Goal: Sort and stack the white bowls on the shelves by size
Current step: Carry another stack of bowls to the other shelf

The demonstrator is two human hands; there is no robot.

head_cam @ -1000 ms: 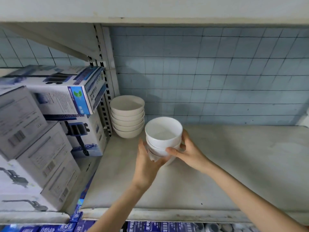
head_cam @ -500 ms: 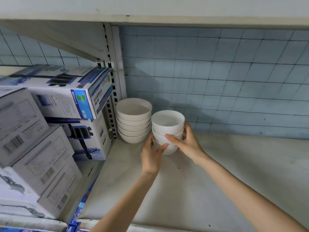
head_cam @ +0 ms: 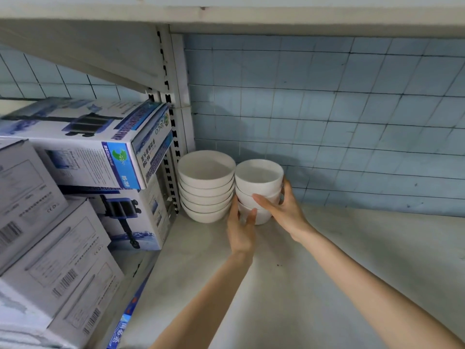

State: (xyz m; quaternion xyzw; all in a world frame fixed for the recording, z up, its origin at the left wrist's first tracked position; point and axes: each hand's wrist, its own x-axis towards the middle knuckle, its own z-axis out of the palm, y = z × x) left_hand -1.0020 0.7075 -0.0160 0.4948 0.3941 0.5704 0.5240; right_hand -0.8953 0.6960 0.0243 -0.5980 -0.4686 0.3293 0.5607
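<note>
A stack of three small white bowls [head_cam: 259,177] stands on the pale shelf [head_cam: 302,273], right beside a stack of several wider white bowls [head_cam: 206,172] in the back left corner. My left hand [head_cam: 240,229] holds the small stack from the front left, fingers curled round the lowest bowl. On the stack's right side, my right hand [head_cam: 284,210] grips it with the thumb across the front and fingers behind. The bottom of the small stack seems to rest on the shelf.
A slotted metal upright [head_cam: 173,147] stands just left of the wide bowls. Cardboard product boxes [head_cam: 83,152] fill the neighbouring bay on the left. Blue tiles [head_cam: 339,122] form the back wall. An upper shelf [head_cam: 226,18] hangs overhead.
Both hands have carried the small stack away from me and to the left, from mid-shelf to a spot next to the wide bowl stack. The wide stack has not moved.
</note>
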